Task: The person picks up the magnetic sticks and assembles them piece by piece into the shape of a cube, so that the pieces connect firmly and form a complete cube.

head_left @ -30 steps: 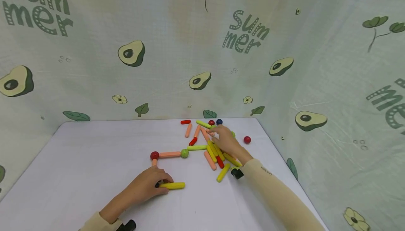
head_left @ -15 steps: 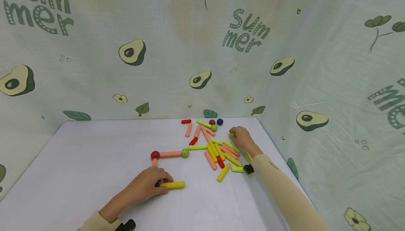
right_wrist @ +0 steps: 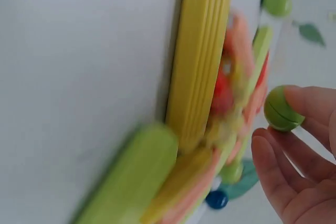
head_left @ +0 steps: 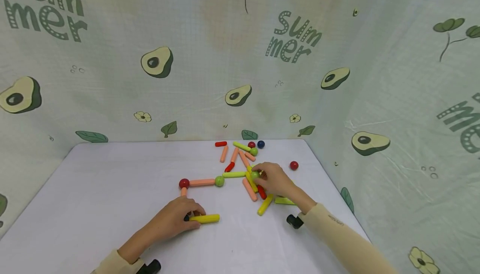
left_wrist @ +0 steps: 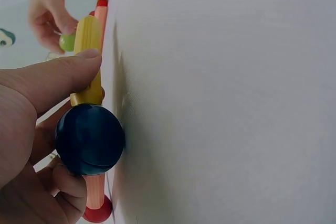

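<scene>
My left hand (head_left: 176,219) pinches a yellow rod (head_left: 206,219) whose near end meets a dark blue ball (left_wrist: 90,139); the ball is mostly hidden by the hand in the head view. A pink rod (left_wrist: 95,190) leads from that ball to a red ball (head_left: 184,183). Another pink rod (head_left: 201,182) joins the red ball to a green ball (head_left: 219,181) on the table. Between thumb and fingers, my right hand (head_left: 276,180) holds a second green ball (right_wrist: 283,108) above the heap of loose rods.
Loose yellow rods (head_left: 265,204), pink rods (head_left: 249,189) and light green rods (head_left: 234,174) lie right of centre on the white table (head_left: 112,174). Toward the back are a blue ball (head_left: 261,144) and another green ball (head_left: 253,152). A lone red ball (head_left: 294,165) lies at right.
My right hand went from the back of the heap to the right, took hold of a green ball there, and came back left and nearer with it. My left hand stays in place.
</scene>
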Action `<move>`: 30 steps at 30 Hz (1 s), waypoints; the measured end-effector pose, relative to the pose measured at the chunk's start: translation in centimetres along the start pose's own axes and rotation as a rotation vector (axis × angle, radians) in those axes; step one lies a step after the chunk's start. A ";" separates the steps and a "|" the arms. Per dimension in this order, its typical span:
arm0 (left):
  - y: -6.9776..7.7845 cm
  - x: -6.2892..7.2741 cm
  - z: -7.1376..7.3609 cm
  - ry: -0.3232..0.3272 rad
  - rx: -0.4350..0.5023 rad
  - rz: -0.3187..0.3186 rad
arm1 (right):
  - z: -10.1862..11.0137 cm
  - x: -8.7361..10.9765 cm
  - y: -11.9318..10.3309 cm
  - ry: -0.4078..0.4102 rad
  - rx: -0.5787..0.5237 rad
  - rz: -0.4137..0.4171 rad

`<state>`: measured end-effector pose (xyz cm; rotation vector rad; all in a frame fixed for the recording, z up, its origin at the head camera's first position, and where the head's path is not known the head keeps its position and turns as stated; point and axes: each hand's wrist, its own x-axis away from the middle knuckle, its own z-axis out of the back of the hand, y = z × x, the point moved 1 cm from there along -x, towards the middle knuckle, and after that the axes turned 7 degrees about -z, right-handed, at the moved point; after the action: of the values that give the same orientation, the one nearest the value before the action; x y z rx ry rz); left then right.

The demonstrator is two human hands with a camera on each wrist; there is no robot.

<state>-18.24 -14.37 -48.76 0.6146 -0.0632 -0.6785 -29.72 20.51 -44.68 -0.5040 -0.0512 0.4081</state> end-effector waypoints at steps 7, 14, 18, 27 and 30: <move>0.2 -0.1 0.1 -0.004 -0.004 0.021 | -2.1 3.1 -3.8 -0.116 -0.053 0.190; 0.3 -0.3 0.2 -0.004 -0.013 0.022 | -4.1 4.1 -5.9 -0.222 -0.134 0.229; 0.3 -0.3 0.1 0.001 -0.017 0.019 | -5.1 4.1 -6.4 -0.263 -0.136 0.238; 0.3 -0.3 -0.1 -0.009 -0.028 0.035 | -6.4 4.5 -6.5 -0.301 -0.151 0.224; 0.3 -0.3 -0.2 -0.007 -0.031 0.030 | -6.7 4.6 -6.4 -0.299 -0.153 0.234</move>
<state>-18.24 -13.92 -48.69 0.5804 -0.0678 -0.6513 -22.12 14.10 -47.71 -0.5989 -0.3160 0.7105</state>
